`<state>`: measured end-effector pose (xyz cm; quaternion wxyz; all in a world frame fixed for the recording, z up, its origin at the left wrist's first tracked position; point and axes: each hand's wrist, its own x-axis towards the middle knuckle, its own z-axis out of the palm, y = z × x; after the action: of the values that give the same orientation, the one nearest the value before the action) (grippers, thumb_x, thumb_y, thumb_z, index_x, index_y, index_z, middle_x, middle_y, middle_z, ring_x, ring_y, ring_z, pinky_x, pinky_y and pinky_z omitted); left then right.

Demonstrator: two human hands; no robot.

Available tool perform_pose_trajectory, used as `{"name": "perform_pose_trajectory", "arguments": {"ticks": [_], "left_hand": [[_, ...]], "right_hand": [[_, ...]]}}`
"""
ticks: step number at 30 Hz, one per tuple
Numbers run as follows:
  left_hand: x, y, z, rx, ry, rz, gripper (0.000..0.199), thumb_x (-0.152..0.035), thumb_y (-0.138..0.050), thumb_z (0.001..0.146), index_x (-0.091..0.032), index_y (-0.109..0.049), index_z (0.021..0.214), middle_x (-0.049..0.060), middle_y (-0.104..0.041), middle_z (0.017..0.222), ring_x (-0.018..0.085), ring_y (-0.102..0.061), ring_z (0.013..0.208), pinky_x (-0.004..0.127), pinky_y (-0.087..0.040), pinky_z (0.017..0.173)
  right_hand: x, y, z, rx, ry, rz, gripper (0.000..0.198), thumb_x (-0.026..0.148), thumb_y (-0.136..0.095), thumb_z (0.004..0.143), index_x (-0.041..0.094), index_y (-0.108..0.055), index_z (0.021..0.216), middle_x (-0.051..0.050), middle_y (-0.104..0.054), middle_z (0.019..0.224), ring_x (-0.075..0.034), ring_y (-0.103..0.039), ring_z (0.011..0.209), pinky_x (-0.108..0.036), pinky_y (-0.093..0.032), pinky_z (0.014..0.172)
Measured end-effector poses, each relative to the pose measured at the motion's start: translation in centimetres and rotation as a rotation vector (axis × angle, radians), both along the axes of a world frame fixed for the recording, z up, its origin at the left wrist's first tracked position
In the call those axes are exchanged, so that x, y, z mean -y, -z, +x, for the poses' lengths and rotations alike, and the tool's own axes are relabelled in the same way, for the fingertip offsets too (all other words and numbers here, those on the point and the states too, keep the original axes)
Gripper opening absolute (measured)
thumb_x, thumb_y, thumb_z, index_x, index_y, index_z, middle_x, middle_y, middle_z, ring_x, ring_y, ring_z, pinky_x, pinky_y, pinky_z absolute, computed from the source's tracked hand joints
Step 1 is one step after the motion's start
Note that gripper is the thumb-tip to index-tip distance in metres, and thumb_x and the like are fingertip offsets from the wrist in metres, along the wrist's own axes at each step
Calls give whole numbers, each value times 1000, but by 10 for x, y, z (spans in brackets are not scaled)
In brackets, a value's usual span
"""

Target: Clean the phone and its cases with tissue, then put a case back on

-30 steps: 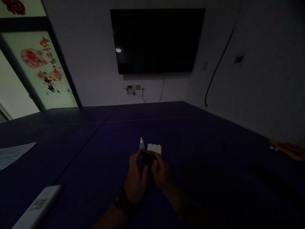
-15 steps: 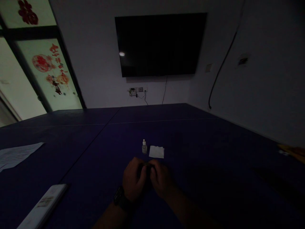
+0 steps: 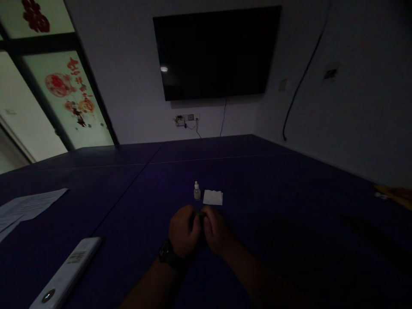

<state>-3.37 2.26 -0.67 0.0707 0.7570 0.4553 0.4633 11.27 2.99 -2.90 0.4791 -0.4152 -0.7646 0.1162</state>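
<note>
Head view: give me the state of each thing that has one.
Left hand: curled, gripping the dark object
Right hand: curled, gripping the same object
Dark object: held, mostly hidden
Dropper bottle: upright, top on
White sheet: apparently folded, lying flat
Watch: worn on left wrist
Television: screen dark
Papers: lying flat

Dim room with wall-mounted television (image 3: 217,53)
</note>
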Motion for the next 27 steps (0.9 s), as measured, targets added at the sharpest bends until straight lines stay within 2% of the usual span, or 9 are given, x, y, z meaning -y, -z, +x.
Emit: {"name": "perform_pose_trajectory", "arguments": {"ticks": [10,15,27], "left_hand": [[-4,1,0,-39,-3,64,33,-36,-36,100,-21,-54,77,5,-62,74,19,-57,69,31,-35,64],[-4,3,-2,-41,-6,117,35,-36,-35,101,-22,-48,72,3,-57,68,18,-53,64,30,-33,61],[-7,5,-4,-104,2,200,31,-30,-36,104,-22,-43,75,0,-53,68,16,-50,61,28,-31,58]], "right_hand": [[-8,8,-4,30,15,122,15,23,-31,97,25,-42,88,-5,-60,77,-21,-59,70,-33,-41,66],[-7,8,-4,30,17,124,15,22,-31,98,25,-41,87,-4,-59,78,-21,-58,71,-33,-41,66],[-7,6,-6,15,38,133,16,23,-31,98,25,-41,85,-3,-57,78,-20,-57,70,-32,-41,66]]}}
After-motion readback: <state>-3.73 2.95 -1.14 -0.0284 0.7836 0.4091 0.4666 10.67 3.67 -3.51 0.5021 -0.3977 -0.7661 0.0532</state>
